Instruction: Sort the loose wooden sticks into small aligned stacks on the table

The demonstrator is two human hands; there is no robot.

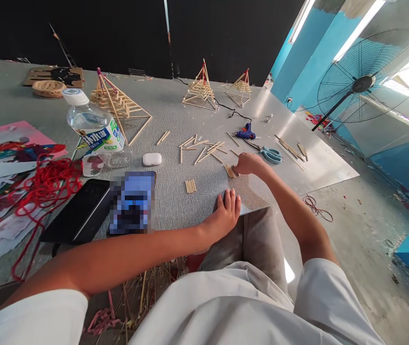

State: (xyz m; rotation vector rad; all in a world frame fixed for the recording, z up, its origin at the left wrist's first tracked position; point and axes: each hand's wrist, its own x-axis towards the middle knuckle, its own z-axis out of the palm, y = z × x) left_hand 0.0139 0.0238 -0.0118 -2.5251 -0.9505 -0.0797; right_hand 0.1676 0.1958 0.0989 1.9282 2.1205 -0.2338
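Observation:
My left hand point(227, 210) lies flat at the table's front edge, fingers stretched out and nothing in them. Beyond it, my right hand point(250, 164) is closed, its fingertips pinched on a short wooden stick at the right end of a small row of wooden sticks point(229, 171). The fingers partly hide that stick. A second row of short sticks point(191, 186) lies side by side to the left. Farther back are scattered loose sticks point(209, 149), a blue glue gun point(246, 131) and blue-handled scissors point(271, 155), just behind my right hand.
Stick pyramids point(200, 88) stand at the back. On the left are a water bottle point(94, 127), a white earbud case point(152, 159), a phone point(132, 203), a black device point(78, 211), red yarn point(51, 179) and paper scraps. A large fan point(363, 84) stands right.

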